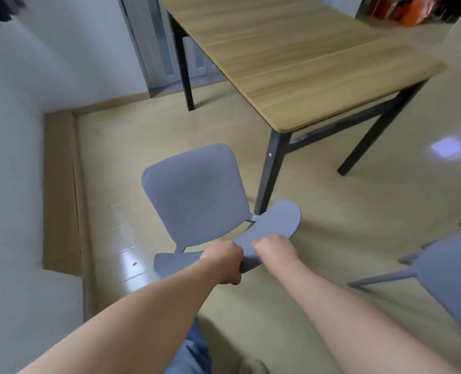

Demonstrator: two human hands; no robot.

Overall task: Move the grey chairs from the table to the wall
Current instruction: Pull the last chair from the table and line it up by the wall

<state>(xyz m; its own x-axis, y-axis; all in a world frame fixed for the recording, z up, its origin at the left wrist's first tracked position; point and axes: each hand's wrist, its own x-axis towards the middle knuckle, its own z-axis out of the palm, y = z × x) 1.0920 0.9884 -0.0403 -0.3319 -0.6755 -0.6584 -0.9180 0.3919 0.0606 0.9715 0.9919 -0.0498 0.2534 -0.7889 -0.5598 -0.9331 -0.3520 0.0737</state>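
Wall (21,130): white, filling the left side of the view, with a tan skirting board (59,190) along its foot at the floor's left edge.

Floor (148,147): pale, glossy, with a bright patch of reflected light near the right edge.

Grey chair (197,195): in the middle of the floor, between the wall and the near corner leg of the table, seat facing away from the camera. Its curved backrest is nearest the viewer; its legs are hidden beneath the seat, so whether it rests on the floor or is lifted cannot be told.

Left hand (224,261): closed around the top edge of the backrest, left of its middle, fingers wrapped under.

Right hand (273,248): closed on the same backrest edge, just beside the left hand, knuckles uppermost.

Table (291,63): light wood-grain top on black metal legs, running from the upper middle toward the right; the near corner leg stands just beyond the chair's backrest.

Second grey chair (445,279): at the right edge of the view, only partly in frame, well apart from the held chair.

Orange items (410,9): upper right corner, beyond the far end of the table (blurred; no container or contents can be made out).
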